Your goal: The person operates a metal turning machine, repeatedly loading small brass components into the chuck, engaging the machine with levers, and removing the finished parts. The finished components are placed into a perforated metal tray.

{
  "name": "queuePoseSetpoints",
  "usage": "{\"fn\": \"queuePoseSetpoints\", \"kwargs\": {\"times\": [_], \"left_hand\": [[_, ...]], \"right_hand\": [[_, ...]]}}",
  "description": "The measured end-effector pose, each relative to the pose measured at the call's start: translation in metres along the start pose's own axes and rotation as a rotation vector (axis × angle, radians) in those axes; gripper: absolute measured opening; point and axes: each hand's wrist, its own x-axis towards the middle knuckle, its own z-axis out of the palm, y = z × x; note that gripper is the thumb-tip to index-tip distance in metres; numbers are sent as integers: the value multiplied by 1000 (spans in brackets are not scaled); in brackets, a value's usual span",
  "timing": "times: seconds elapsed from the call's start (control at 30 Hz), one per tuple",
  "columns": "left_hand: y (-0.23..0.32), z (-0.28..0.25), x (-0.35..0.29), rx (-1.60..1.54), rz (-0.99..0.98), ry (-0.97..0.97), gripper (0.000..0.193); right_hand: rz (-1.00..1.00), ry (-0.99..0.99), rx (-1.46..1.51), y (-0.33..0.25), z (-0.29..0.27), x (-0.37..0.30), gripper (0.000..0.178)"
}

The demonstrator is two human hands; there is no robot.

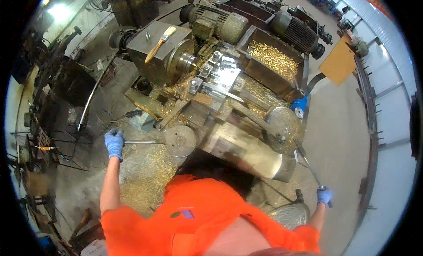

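Orange shirt (211, 201); left fingers (115, 134) curled round rod (143, 142), right fingers (324, 194) round lever (311, 168).

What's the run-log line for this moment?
left hand: gripping left lever | right hand: gripping right lever | brush: lying on metal block | gold-coloured parts: in open bin

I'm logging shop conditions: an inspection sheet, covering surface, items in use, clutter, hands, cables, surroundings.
Surface: grey floor, golden metal chips scattered at lower left.
Items in use: slim steel left lever and long steel right lever of a grey metal machine.
Clutter: wooden-handled, pale-bristled brush on the machine's box-shaped housing; small brass-coloured pieces heaped in a dark rectangular tray.
Hands: left hand and right hand, blue-gloved, each gripping its lever.
Cables: none clearly identifiable.
Surroundings: white panelled wall at right; caged fan at upper left.
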Motion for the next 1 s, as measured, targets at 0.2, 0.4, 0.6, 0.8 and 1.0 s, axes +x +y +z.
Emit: {"fn": "queuePoseSetpoints", "kwargs": {"times": [0.2, 0.4, 0.6, 0.8, 1.0], "left_hand": [[-3, 0, 4, -6, -4, -6, 17], [-5, 4, 5, -40, 78, 36, 18], [9, -3, -6, -65, -14, 0, 18], [2, -1, -1, -54, 14, -1, 17], [3, -8, 8, 153, 85, -86, 19]], "right_hand": [[28, 21, 81, -14, -19, -17, 23], [27, -14, 55, -8, -11, -15, 22], [68, -25, 70, -13, -16, -20, 24], [61, -63, 19, -3, -4, -17, 25], [63, -105, 54, -14, -19, -27, 23]]}}
